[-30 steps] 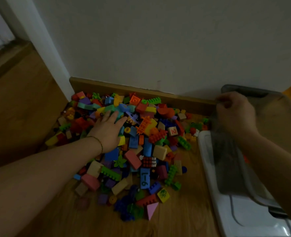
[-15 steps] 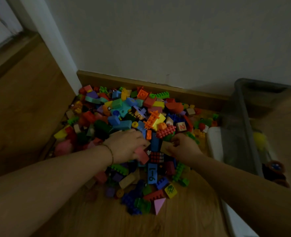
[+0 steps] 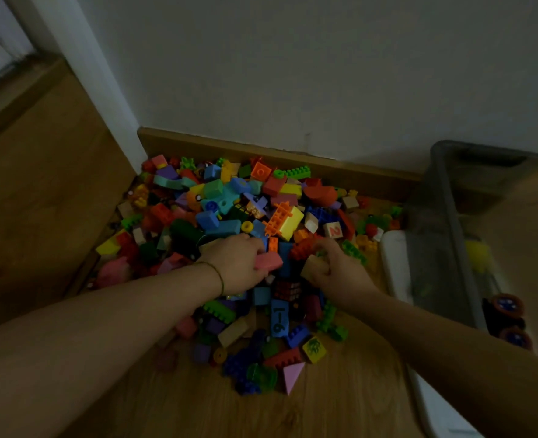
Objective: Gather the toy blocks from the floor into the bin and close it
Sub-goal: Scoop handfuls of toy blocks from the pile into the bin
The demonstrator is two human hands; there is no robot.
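Note:
A big pile of coloured toy blocks (image 3: 229,210) lies on the wooden floor against the skirting board. My left hand (image 3: 233,263) rests in the middle of the pile with its fingers closed on a pink block (image 3: 269,260). My right hand (image 3: 337,273) is just to its right, gripping a tan wooden block (image 3: 313,267). The clear grey bin (image 3: 444,235) stands open at the right with a few toys inside. Its white lid (image 3: 394,267) lies on the floor beside it, between the pile and the bin.
A white wall and door frame (image 3: 81,74) rise behind the pile. Bare wooden floor (image 3: 340,406) lies in front of the blocks. A toy vehicle with round wheels (image 3: 508,314) sits in the bin's near end.
My right hand let go of the bin and came down into the pile, taking a tan block. My left hand slid nearer and closed on a pink block.

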